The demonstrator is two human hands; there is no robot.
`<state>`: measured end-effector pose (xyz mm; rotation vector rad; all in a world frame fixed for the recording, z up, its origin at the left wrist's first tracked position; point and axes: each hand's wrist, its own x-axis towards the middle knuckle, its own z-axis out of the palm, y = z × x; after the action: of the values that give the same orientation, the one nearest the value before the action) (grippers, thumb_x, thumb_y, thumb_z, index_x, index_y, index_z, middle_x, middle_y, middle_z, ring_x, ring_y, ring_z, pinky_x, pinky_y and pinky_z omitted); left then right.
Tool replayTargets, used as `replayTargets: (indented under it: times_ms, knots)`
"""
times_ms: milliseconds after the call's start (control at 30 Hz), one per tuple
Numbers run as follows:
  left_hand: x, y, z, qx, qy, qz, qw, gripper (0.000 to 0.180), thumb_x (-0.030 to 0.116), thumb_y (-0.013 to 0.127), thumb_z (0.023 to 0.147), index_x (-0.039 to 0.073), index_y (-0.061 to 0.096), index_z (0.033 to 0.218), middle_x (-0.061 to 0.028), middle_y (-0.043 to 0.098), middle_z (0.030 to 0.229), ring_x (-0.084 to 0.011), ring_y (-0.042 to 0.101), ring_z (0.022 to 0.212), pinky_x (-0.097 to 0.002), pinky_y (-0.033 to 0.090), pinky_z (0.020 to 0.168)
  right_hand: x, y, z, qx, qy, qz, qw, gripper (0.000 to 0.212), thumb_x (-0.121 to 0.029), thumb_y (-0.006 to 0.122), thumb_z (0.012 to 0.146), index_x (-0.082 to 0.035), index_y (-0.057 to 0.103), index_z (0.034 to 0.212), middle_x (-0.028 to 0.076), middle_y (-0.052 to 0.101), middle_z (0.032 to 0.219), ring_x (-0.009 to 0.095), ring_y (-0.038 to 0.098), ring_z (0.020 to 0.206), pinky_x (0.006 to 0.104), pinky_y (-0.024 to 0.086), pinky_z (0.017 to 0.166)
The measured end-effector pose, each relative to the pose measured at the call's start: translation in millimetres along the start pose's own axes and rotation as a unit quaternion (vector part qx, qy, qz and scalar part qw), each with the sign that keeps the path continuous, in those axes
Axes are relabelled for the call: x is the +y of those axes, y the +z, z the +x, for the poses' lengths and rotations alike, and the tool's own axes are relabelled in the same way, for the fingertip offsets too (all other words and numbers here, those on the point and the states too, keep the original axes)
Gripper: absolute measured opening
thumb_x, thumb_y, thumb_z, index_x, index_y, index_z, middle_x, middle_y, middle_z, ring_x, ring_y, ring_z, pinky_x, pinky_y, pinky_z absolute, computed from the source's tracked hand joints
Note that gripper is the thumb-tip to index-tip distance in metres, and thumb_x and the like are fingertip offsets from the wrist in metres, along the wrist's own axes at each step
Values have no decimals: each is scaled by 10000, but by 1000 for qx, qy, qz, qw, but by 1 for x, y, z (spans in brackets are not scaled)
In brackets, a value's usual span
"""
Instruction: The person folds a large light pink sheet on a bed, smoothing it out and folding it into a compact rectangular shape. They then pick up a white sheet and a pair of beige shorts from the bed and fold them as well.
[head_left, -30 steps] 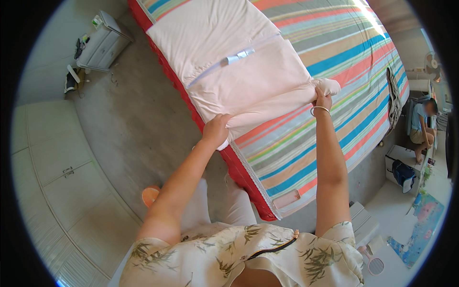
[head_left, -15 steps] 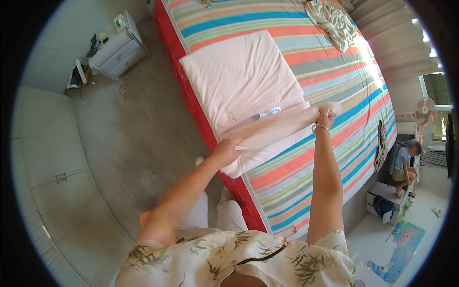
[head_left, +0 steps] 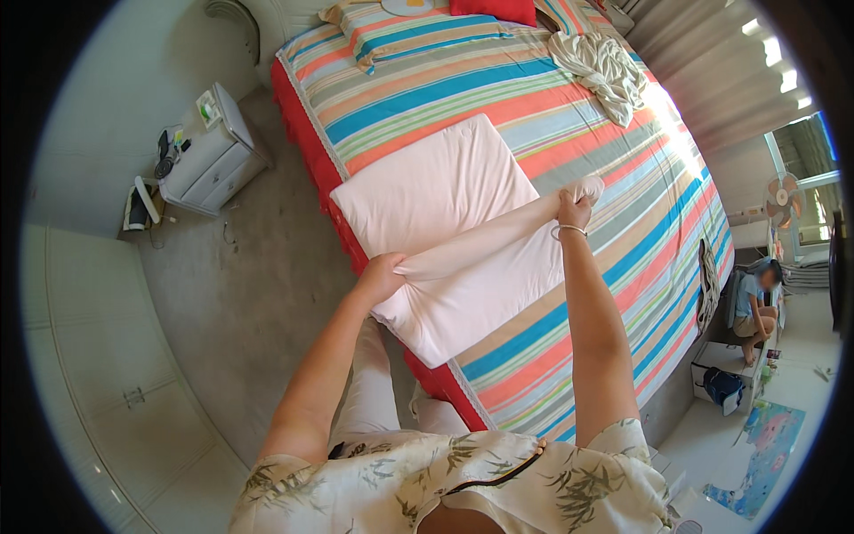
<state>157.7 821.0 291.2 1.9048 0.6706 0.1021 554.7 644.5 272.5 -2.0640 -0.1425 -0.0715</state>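
A large pale pink cushion [head_left: 436, 182] in a smooth fabric cover lies at an angle on the left part of a striped bed [head_left: 534, 356]. A long fold of the cover [head_left: 485, 233] stands up across its middle. My left hand [head_left: 381, 278] is closed around the near-left end of this fold, close to the bed's edge. At the far-right end, my right hand [head_left: 575, 210] grips the bunched fabric, a rounded bit sticking out past the fist. Between the hands the fold is pulled taut. The cushion's near part [head_left: 476, 307] spreads towards me.
A crumpled cream cloth [head_left: 605, 76] and a striped pillow [head_left: 427, 36] lie further up the bed. On the left stand a white bedside cabinet [head_left: 213, 160] and wardrobe [head_left: 98, 356]. Another person [head_left: 756, 303] sits at the right, near a fan [head_left: 783, 200].
Both hands have moved slightly left with the gripped fold. More of the cushion's near part now shows on my side, and the pale tag seen beside the fold is hidden. The view has shifted up the bed.
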Motion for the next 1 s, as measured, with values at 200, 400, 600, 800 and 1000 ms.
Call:
replayTargets:
  times_ms: [200, 400, 600, 800, 1000]
  knots:
    - [-58, -90, 108, -95, -29, -101, 990, 398, 20, 596, 692, -43, 573, 1084, -134, 642, 1016, -188, 602, 924, -284, 452, 820, -40, 121, 40, -33, 30, -65, 997, 309, -229, 650, 696, 51, 566, 798, 139, 598, 669, 183, 566, 506, 313, 460, 424]
    - [-130, -143, 224, -68, -66, 18, 995, 344, 22, 559, 682, 3, 594, 1023, -187, 629, 958, -263, 615, 899, -334, 466, 767, -26, 272, 78, -34, 90, -85, 992, 310, -229, 619, 673, 59, 547, 763, 206, 609, 648, 267, 599, 481, 365, 495, 488]
    - [-195, -142, 259, -27, -100, 86, 991, 245, 52, 577, 678, -6, 577, 916, -203, 610, 879, -330, 596, 866, -384, 462, 730, -6, 359, 70, -1, 68, -173, 983, 319, -219, 621, 661, 26, 563, 859, 195, 633, 834, 257, 638, 745, 345, 503, 650]
    - [-220, -149, 271, -54, -147, 32, 987, 281, 87, 602, 693, 13, 569, 962, -178, 608, 912, -325, 579, 881, -422, 442, 775, 21, 380, 91, -266, 174, 42, 947, 344, -204, 641, 789, 23, 569, 1037, 67, 598, 848, 132, 565, 744, 271, 473, 668]
    - [-169, -101, 288, 116, 67, 253, 958, 492, 174, 602, 772, 126, 473, 1244, -123, 478, 1247, -333, 398, 1191, -494, 279, 993, 43, 320, 35, -225, -137, -92, 960, 501, -187, 574, 848, -15, 401, 1286, 214, 488, 1233, 335, 467, 1148, 386, 379, 945]
